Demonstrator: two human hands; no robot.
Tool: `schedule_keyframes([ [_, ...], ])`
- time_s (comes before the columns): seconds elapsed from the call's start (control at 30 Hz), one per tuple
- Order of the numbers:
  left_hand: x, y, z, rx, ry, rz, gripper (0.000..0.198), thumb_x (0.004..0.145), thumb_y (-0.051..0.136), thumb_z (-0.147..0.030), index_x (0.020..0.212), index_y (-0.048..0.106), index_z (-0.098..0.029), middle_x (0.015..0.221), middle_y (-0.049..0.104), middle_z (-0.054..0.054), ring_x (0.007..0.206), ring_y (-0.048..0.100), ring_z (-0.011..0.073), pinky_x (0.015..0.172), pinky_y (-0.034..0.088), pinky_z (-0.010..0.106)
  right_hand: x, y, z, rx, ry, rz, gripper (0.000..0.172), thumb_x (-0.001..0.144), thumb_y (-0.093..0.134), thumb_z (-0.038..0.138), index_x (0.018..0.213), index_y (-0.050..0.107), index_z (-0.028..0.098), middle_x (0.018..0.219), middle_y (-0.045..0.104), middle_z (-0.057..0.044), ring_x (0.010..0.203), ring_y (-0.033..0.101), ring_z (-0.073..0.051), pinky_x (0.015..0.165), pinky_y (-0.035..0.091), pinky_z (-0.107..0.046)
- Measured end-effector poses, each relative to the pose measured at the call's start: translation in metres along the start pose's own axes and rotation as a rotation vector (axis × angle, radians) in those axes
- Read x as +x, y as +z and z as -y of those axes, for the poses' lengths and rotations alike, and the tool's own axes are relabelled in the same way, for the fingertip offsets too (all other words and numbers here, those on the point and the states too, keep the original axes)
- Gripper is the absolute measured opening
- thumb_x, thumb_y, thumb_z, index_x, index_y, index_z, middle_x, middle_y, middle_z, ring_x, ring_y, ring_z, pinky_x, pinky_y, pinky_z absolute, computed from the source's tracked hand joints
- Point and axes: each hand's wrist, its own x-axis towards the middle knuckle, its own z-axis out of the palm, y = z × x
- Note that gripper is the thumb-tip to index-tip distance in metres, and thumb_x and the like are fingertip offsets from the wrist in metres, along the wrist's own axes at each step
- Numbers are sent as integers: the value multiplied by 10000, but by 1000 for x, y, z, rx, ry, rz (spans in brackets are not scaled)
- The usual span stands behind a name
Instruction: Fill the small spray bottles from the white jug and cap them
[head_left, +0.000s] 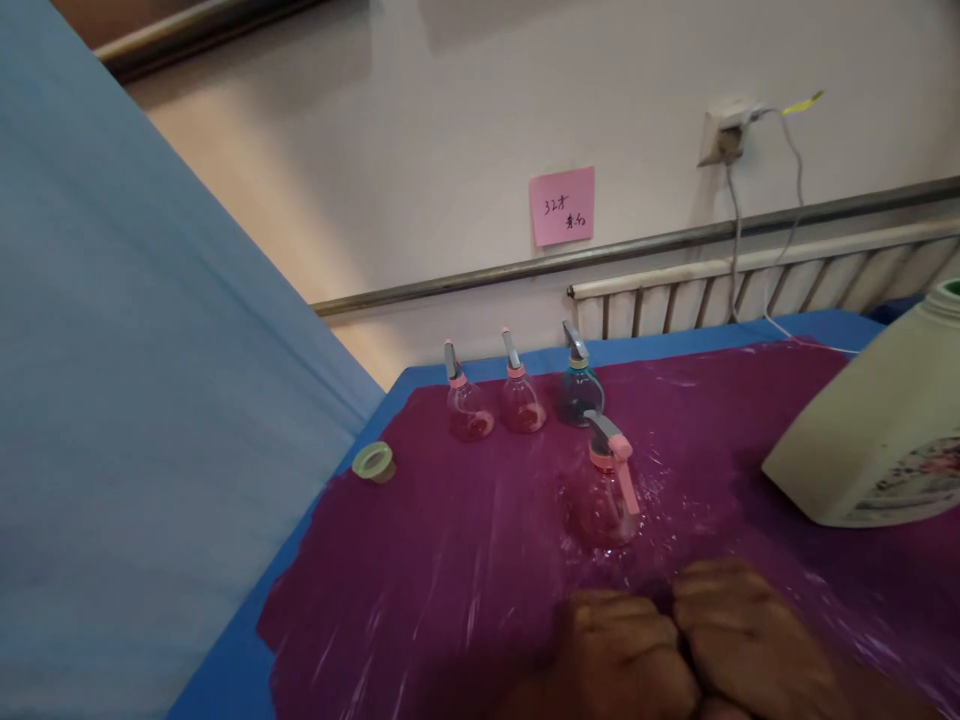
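My left hand and my right hand are side by side at the bottom of the head view, touching. Both are closed into fists with the fingers curled in, and nothing shows sticking out of them. Just beyond them stands a clear spray bottle with a grey and pink trigger head, in a wet patch on the purple plastic sheet. Behind it are a teal spray bottle and two clear ones with pink collars, the middle bottle and the left bottle. Reddish shows through their bases.
A large cream plastic jug stands uncapped at the right. At the left lies a small pale green cap. A light blue curtain hangs on the left. Behind the table are a radiator and a wall socket with cables.
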Motion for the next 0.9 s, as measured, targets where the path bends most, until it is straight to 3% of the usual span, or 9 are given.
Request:
schedule_keyframes([
  [0.1,10,-8,-7,-27,42,-64,636,1222,339,-483,647,264,-221,548,381,-34,489,310,97,522,201,336,8,-8,15,47,24,-103,570,1216,319,508,714,342,239,556,389,39,508,362,-132,555,269,-377],
  [0.2,20,-21,-23,-127,3,-21,548,1206,373,-452,702,331,-240,602,419,-32,547,370,122,571,275,342,7,-21,25,74,174,5,466,1209,306,370,815,527,257,669,567,-9,609,522,-164,604,367,-379],
  [0.33,31,-42,-50,-293,-269,-14,327,1196,470,-396,964,630,-231,860,674,34,781,635,164,774,483,330,13,-38,25,451,503,43,496,1207,382,396,758,521,238,667,565,1,603,530,-142,619,420,-325],
  [0.43,37,-51,-61,-543,-480,-36,343,1233,394,-351,1073,667,-218,957,707,60,923,685,191,880,549,342,23,-45,16,805,713,8,567,1214,406,497,773,619,210,674,656,-26,639,650,-156,646,513,-299],
  [0.53,42,-52,-62,-737,-601,-73,369,1249,399,-388,1073,671,-212,896,703,33,880,679,174,872,571,335,31,-50,8,937,688,69,535,1180,541,524,826,727,167,707,741,-66,708,761,-195,699,601,-323],
  [0.63,46,-50,-58,-778,-678,-106,373,1234,487,-451,1050,692,-199,822,691,5,770,667,136,765,551,276,33,-55,3,972,643,87,497,1151,641,491,825,785,146,742,796,-89,738,798,-190,732,641,-315],
  [0.77,55,-54,-54,-804,-770,-135,432,1155,657,-564,988,743,-175,747,681,-9,647,628,92,625,490,207,32,-56,-1,1046,669,111,331,1094,770,392,898,860,141,818,856,-96,752,828,-158,712,660,-248],
  [0.9,62,-58,-53,-877,-817,-163,390,1069,806,-551,978,796,-171,725,712,-8,625,655,81,603,494,179,28,-54,-5,1178,684,76,164,1021,865,296,929,877,160,873,882,-81,743,843,-141,690,666,-211],
])
